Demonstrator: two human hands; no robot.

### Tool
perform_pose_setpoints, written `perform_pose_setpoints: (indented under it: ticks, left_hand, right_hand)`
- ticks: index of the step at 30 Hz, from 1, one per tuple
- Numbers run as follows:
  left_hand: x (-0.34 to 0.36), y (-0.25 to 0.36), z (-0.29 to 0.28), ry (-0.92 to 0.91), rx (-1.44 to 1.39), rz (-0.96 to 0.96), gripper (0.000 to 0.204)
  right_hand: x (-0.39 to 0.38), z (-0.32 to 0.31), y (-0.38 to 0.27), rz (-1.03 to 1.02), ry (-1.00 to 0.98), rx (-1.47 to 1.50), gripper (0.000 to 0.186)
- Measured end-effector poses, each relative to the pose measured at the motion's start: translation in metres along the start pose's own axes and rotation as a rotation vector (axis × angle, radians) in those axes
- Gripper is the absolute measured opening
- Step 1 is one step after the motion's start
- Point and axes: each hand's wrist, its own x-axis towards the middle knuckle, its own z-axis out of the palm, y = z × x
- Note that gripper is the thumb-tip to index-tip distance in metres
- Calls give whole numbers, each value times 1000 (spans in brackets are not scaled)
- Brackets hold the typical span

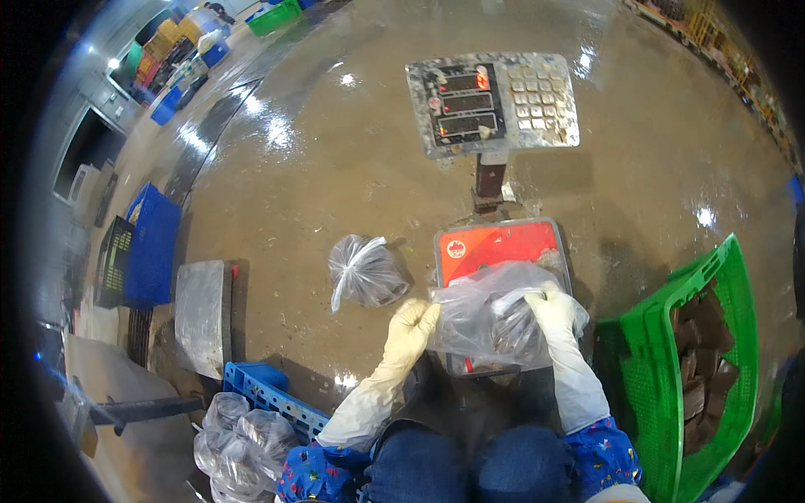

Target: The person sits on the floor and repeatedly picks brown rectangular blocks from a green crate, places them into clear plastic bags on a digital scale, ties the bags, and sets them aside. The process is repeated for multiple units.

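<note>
A clear plastic bag [482,314] with dark contents rests on the red-topped platform scale [495,243] in front of my knees. My left hand [413,327], in a cream rubber glove, grips the bag's left edge. Gloved the same way, my right hand [553,308] holds the bag's upper right side. The scale's grimy display head [492,102], with lit red digits and a keypad, stands on a post behind the platform.
A knotted clear bag [366,272] lies on the wet brown floor left of the scale. A green crate [671,377] of dark blocks stands at my right. Several filled bags [235,440] sit by a blue crate [272,394] at lower left. A metal slab [201,314] and blue crates [151,247] lie farther left.
</note>
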Motion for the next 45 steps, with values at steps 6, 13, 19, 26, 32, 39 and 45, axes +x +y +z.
perform_pose_setpoints:
  ticks: [6, 13, 19, 26, 32, 39, 45]
  left_hand:
    - [18, -28, 21, -82, 394, 402, 24]
    - [-15, -52, 37, -798, -284, -116, 32]
    - [10, -16, 17, -60, 452, 625, 19]
    - [-5, -131, 47, -674, -227, 606, 19]
    - [-3, -12, 8, -1251, 617, 179, 30]
    - [-19, -11, 11, -626, 45, 368, 15]
    - [-4, -17, 14, -280, -668, 16, 42]
  right_hand:
    - [-14, 21, 10, -165, 286, 433, 16]
    - [16, -16, -45, -165, 8, -304, 20]
    - [-12, -30, -237, -883, -569, 108, 27]
    - [0, 256, -287, -874, -359, -455, 74]
    - [39, 209, -225, -662, -606, -115, 15]
    - [-12, -81, -185, -665, -648, 233, 17]
    - [-61, -211, -166, 66, -654, 776, 34]
